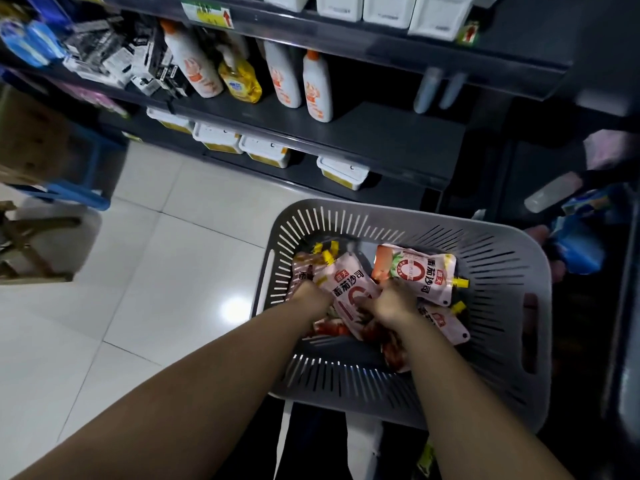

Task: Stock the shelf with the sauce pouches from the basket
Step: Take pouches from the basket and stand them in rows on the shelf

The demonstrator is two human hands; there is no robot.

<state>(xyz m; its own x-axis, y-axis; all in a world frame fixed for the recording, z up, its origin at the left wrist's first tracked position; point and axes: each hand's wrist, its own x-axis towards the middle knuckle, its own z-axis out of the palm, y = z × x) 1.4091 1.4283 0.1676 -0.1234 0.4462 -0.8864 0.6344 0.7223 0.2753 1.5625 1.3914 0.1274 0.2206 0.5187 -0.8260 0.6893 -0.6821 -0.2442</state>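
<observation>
Though half-buried, perhaps six pouches.

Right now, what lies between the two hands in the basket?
In the head view, a pink sauce pouch lies between the left hand and right hand.

White orange-cap bottles, yellow pack, white-lid yellow tubs, tiled floor.
</observation>
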